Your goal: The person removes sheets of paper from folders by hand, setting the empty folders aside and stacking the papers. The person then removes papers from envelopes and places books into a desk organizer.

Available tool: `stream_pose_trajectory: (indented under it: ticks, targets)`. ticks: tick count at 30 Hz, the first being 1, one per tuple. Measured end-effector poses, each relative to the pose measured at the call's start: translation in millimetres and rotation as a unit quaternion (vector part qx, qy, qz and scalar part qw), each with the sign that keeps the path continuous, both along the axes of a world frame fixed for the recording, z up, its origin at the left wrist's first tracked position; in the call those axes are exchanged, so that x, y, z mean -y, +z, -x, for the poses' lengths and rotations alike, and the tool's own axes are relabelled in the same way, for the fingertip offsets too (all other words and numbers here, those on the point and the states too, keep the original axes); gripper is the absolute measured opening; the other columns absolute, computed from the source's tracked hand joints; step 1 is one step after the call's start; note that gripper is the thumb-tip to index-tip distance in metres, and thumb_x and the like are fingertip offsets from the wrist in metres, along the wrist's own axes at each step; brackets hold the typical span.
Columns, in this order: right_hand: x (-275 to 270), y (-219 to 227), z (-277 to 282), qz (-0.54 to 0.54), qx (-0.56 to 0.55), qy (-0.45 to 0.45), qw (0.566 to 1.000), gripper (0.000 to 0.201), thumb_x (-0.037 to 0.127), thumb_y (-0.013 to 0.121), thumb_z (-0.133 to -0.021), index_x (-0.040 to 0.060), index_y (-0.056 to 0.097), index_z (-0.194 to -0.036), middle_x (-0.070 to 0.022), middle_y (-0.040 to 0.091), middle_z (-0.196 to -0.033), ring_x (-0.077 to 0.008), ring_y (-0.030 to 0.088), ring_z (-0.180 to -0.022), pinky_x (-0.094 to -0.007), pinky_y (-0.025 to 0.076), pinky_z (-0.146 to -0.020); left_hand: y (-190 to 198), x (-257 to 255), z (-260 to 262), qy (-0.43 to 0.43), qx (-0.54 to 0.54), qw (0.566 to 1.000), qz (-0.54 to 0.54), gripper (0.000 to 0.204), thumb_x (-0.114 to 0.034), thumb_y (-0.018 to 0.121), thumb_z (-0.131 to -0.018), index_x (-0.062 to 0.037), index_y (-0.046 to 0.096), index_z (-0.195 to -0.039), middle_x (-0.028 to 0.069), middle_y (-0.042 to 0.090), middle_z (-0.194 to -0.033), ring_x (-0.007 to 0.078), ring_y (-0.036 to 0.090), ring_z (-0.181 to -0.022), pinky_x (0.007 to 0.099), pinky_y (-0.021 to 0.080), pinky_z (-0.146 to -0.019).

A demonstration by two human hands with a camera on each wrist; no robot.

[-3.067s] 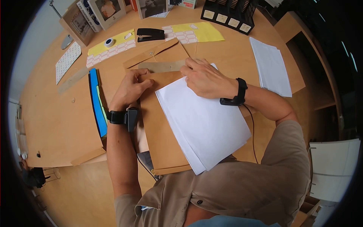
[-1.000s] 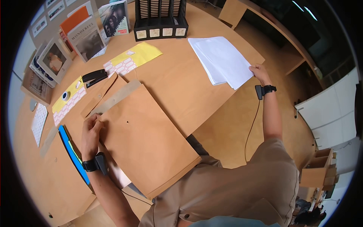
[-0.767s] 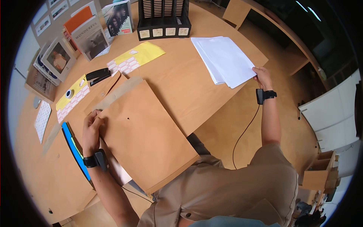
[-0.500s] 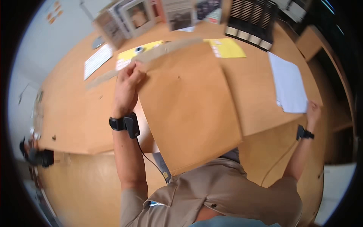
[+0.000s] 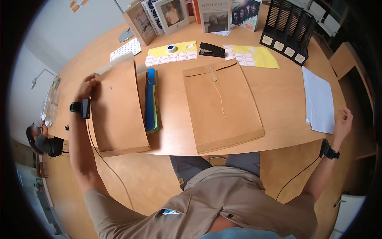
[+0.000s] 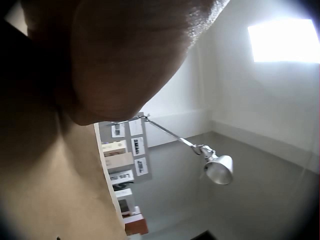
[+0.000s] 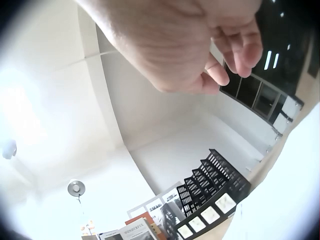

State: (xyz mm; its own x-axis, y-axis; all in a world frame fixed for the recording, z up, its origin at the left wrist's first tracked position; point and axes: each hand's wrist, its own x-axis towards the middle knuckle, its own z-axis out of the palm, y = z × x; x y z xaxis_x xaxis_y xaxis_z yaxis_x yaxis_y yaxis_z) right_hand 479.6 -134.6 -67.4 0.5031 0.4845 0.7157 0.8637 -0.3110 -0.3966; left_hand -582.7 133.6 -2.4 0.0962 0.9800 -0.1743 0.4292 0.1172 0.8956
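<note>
My left hand pinches the upper left edge of a brown envelope at the left of the table; the same envelope fills the lower left of the left wrist view. Blue and green folders lie just right of it, partly covered. A second brown envelope, with a string and a round button, lies flat in the middle. On the right, my right hand is beside the stack of white paper, holding nothing, its fingers loosely bent in the right wrist view.
Yellow sheets with labels, a tape roll and a black stapler lie behind the envelopes. Books and a black file rack stand at the back. A seated person is at the far left.
The envelope in my left hand has moved left, off the middle one, and now lies partly over the folders. My right hand has let go of the white paper. The head view has turned.
</note>
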Motion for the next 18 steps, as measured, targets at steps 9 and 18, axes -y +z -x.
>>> stream_pose_trajectory:
  ticks: [9,18]
  targets:
    - [-48.8,-15.6,60.7,0.116,-0.007,0.083,0.990,0.042,0.038,0.086,-0.088,0.0056,0.073,-0.111,-0.0212,0.068,-0.119,-0.0397,0.062,-0.117,-0.0455,0.052,-0.101,-139.2,-78.8,78.2,-0.011,-0.211,0.963,-0.170,0.028,-0.005,0.050,-0.090,-0.0021,0.067,-0.111,-0.0003,0.058,-0.087,0.0110,0.052,-0.082,0.0280,0.046,-0.071]
    - [-70.1,-35.9,39.3,0.388,-0.039,0.013,0.921,0.089,0.070,0.066,-0.093,0.0045,0.058,-0.152,-0.0328,0.046,-0.158,-0.0501,0.045,-0.146,-0.0608,0.040,-0.117,-154.1,-64.1,38.3,0.093,-0.477,0.846,-0.220,0.058,-0.006,0.058,-0.092,-0.0081,0.047,-0.149,0.0365,0.059,-0.122,0.0518,0.063,-0.106,0.0569,0.054,-0.092]
